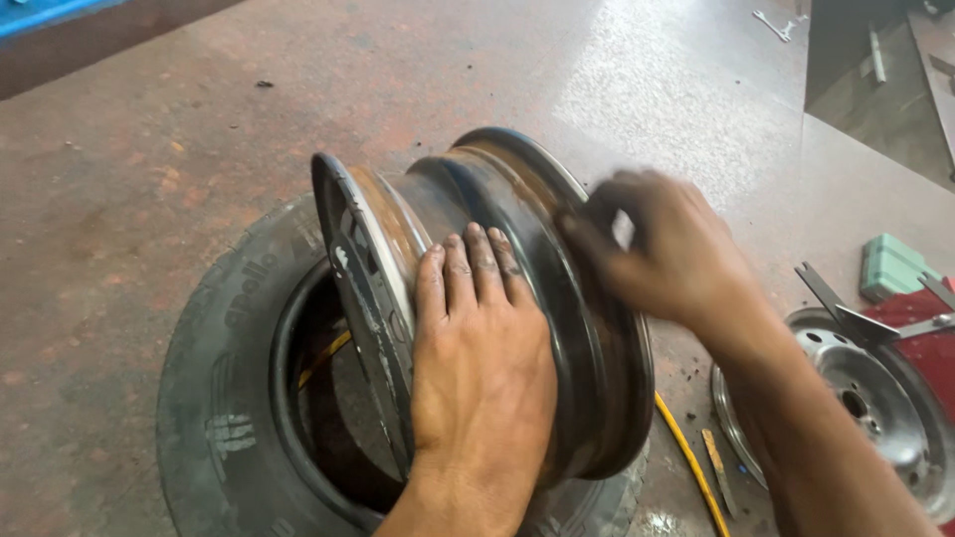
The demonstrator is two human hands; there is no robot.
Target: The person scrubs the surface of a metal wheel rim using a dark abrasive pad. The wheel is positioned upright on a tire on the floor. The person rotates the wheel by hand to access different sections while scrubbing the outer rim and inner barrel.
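Head view, steel rim (pixel 517 199) upright in tyre (pixel 214 398), left fingers (pixel 468 268) flat together, right fingers (pixel 587 234) clamped on it

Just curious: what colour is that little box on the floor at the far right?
Pale green box, seen in the head view, beside a red mat.

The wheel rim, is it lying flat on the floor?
No, the wheel rim stands on its edge on the tyre, with the left hand flat on its barrel and the right hand at its flange.
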